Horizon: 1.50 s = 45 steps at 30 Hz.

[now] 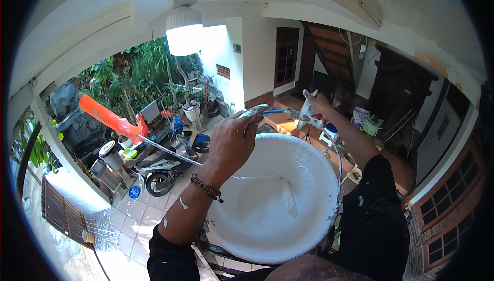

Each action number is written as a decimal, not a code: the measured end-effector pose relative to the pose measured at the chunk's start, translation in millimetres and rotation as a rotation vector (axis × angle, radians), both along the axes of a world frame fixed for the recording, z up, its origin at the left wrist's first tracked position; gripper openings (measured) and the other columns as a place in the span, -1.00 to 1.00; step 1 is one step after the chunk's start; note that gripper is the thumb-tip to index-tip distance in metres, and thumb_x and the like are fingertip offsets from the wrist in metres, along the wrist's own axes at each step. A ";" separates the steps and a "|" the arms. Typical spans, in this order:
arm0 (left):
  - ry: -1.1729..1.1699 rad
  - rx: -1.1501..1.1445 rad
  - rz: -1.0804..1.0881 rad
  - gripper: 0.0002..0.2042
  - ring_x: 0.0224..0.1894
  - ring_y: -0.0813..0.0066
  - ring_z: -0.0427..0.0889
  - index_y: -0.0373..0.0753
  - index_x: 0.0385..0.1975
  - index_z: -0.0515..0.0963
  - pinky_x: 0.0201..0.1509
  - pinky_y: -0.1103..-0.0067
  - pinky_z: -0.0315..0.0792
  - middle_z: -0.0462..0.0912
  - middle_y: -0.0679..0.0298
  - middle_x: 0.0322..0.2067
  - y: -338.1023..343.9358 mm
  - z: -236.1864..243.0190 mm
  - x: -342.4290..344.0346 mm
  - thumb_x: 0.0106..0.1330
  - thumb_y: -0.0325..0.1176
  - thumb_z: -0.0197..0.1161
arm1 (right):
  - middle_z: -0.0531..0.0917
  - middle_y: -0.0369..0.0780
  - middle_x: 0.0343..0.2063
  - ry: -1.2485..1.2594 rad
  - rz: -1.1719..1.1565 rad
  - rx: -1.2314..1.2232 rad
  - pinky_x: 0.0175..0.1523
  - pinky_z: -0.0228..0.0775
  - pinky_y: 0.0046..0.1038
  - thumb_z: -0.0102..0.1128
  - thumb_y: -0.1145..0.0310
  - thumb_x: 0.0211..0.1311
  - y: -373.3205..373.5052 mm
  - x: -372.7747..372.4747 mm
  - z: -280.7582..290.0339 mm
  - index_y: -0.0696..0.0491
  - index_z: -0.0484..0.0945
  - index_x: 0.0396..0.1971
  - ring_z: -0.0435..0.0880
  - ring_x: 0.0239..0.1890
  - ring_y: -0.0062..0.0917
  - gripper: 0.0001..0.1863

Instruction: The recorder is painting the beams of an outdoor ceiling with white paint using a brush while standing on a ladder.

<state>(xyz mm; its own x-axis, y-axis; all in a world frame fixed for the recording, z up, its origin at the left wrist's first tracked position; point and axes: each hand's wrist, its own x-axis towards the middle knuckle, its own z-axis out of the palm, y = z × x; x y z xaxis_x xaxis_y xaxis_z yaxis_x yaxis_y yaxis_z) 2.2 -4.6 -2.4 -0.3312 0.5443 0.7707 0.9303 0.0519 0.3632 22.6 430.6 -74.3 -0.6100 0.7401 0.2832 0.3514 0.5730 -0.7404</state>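
A wide white bucket (pixel 257 229) of white paint stands close in front of me. My left hand (pixel 231 139), its fingertips smeared white, reaches over the rim with fingers closed on the blue end of a paint-crusted bucket handle (pixel 304 118). My right hand (pixel 320 105) is beyond the handle's other end, one digit stretched out, the other fingers partly hidden; nothing plainly shows in it. A paint roller with an orange grip (pixel 110 119) rests across the left rim. Its metal rod passes behind my left forearm, and its white-coated end (pixel 289 198) lies inside the bucket.
A motorcycle (pixel 162 170) stands on the tiled floor at left, near plants and a lidded bin (pixel 109 155). A lit bulb (pixel 184 31) hangs from the low ceiling. Containers, including a green one (pixel 372 125), sit at right by a wooden step (pixel 282 122).
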 end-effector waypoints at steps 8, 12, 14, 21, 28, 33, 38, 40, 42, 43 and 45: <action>0.010 0.062 -0.041 -0.79 -0.50 0.16 0.56 -0.22 -0.08 0.66 -0.40 0.33 0.41 0.64 0.06 -0.43 2.1 1.3 -0.4 0.37 -0.42 0.17 | 0.62 -0.23 -0.65 -0.253 0.116 -0.273 -0.41 0.47 -0.31 0.09 -0.26 0.30 46.1 61.3 -89.7 0.13 0.61 -0.35 0.59 -0.65 -0.46 -0.37; -0.020 0.021 -0.011 -0.80 -0.40 0.02 0.63 -0.21 -0.12 0.66 -0.32 0.24 0.46 0.67 0.06 -0.37 0.5 0.5 -0.9 0.34 -0.43 0.16 | 0.59 -0.26 -0.55 -0.026 0.165 -0.759 -0.40 0.48 -0.37 0.27 -0.14 0.24 14.2 79.9 -62.1 0.05 0.61 -0.25 0.57 -0.56 -0.46 -0.51; -0.028 0.010 -0.018 -0.79 -0.39 0.02 0.63 -0.21 -0.11 0.65 -0.32 0.24 0.47 0.67 0.06 -0.38 1.1 0.6 -1.8 0.33 -0.44 0.16 | 0.62 -0.25 -0.47 0.275 0.347 -0.955 -0.39 0.48 -0.41 0.19 -0.17 0.28 -13.0 89.5 -37.3 0.03 0.59 -0.18 0.59 -0.49 -0.48 -0.49; 0.065 0.100 -0.051 -0.75 -0.60 0.19 0.54 -0.19 -0.03 0.66 -0.45 0.42 0.42 0.65 0.02 -0.48 8.0 -0.4 -2.2 0.36 -0.47 0.17 | 0.64 -0.15 -0.27 0.393 0.410 -0.726 -0.26 0.56 -0.38 -0.06 0.32 0.46 -18.0 88.1 -5.8 0.06 0.53 -0.09 0.63 -0.34 -0.50 -0.78; 0.075 0.080 -0.032 -0.76 -0.59 0.25 0.56 -0.20 -0.03 0.66 -0.45 0.44 0.43 0.67 0.04 -0.42 3.7 1.2 0.2 0.35 -0.47 0.19 | 0.59 -0.22 -0.47 0.262 0.347 -0.693 -0.46 0.39 -0.51 -0.06 0.22 0.41 -13.5 24.5 52.4 0.06 0.52 -0.22 0.53 -0.52 -0.56 -0.75; 0.006 0.029 0.014 -0.77 -0.44 0.05 0.63 -0.20 -0.06 0.65 -0.36 0.27 0.47 0.65 0.03 -0.40 -3.0 1.0 -0.1 0.33 -0.45 0.17 | 0.46 -0.37 -0.66 0.280 0.308 -0.434 -0.70 0.06 -0.53 -0.05 0.10 0.40 -32.3 -43.9 130.2 0.03 0.57 -0.43 0.31 -0.73 -0.68 -0.64; 0.052 0.067 0.009 -0.77 -0.64 0.28 0.50 -0.21 -0.04 0.66 -0.51 0.44 0.36 0.60 0.09 -0.57 2.6 2.6 1.9 0.35 -0.45 0.19 | 0.36 -0.40 -0.73 0.578 0.244 -0.321 -0.73 -0.05 -0.55 0.14 0.13 0.35 -24.0 -93.3 217.1 0.09 0.58 -0.48 0.26 -0.77 -0.68 -0.66; 0.048 0.082 0.002 -0.77 -0.63 0.28 0.51 -0.21 -0.04 0.66 -0.51 0.44 0.36 0.59 0.09 -0.58 0.6 1.8 0.4 0.35 -0.45 0.19 | 0.39 -0.38 -0.72 0.644 0.231 -0.308 -0.67 0.03 -0.48 0.18 0.13 0.32 -25.9 -99.5 243.3 0.11 0.59 -0.54 0.25 -0.75 -0.65 -0.64; 0.073 0.093 -0.011 -0.77 -0.62 0.27 0.52 -0.22 -0.04 0.66 -0.51 0.42 0.36 0.59 0.09 -0.58 3.2 1.4 -0.3 0.35 -0.45 0.19 | 0.40 -0.37 -0.72 0.684 0.219 -0.236 -0.64 0.06 -0.45 0.20 0.13 0.30 -20.5 -107.1 261.2 0.12 0.60 -0.54 0.26 -0.74 -0.63 -0.64; 0.069 0.097 -0.018 -0.77 -0.62 0.27 0.52 -0.22 -0.04 0.66 -0.51 0.42 0.36 0.59 0.09 -0.58 3.4 1.9 0.6 0.35 -0.45 0.19 | 0.41 -0.36 -0.73 0.725 0.208 -0.167 -0.60 0.09 -0.42 0.22 0.13 0.27 -16.2 -107.7 264.7 0.13 0.62 -0.55 0.27 -0.73 -0.62 -0.64; 0.002 -0.012 0.000 -0.76 -0.42 0.06 0.64 -0.22 -0.03 0.63 -0.35 0.27 0.48 0.66 0.05 -0.38 -0.7 4.5 1.8 0.33 -0.44 0.18 | 0.43 -0.35 -0.73 0.690 0.190 -0.045 -0.58 0.11 -0.39 0.23 0.13 0.26 -9.6 -98.7 274.1 0.13 0.62 -0.54 0.29 -0.72 -0.61 -0.65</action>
